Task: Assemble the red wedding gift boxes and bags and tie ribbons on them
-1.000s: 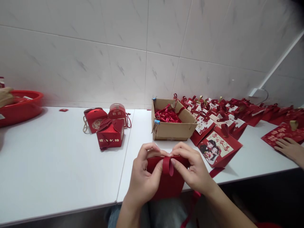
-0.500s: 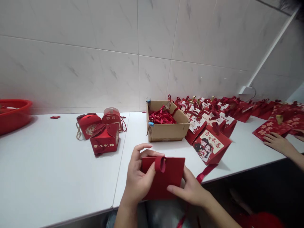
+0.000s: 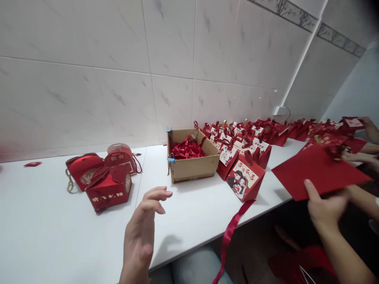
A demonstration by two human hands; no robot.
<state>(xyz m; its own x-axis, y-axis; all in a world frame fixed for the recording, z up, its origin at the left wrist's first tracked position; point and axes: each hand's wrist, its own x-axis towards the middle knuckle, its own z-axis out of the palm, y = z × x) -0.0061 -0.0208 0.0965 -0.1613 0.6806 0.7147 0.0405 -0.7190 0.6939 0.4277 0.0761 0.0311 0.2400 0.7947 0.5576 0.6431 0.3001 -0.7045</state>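
Note:
Out over the table's right edge, my right hand grips a plain red gift box, thumb on its near face. Motion blurs the box's far side, where a ribbon loop seems to sit. Raised above the white table, my left hand is open with bent fingers and holds nothing. Beyond it stands a cardboard box full of red ribbons. A gift box with a printed couple stands right of that, and a long red ribbon hangs over the edge below it.
Several finished-looking red gift boxes crowd the table along the tiled wall. On the left is a small cluster of red boxes. At far right, another person's hand and arms are among more boxes. Scissors show at the bottom right.
My left hand has let go of the red gift box and moved left. My right hand has carried the box far to the right. The view has turned rightward.

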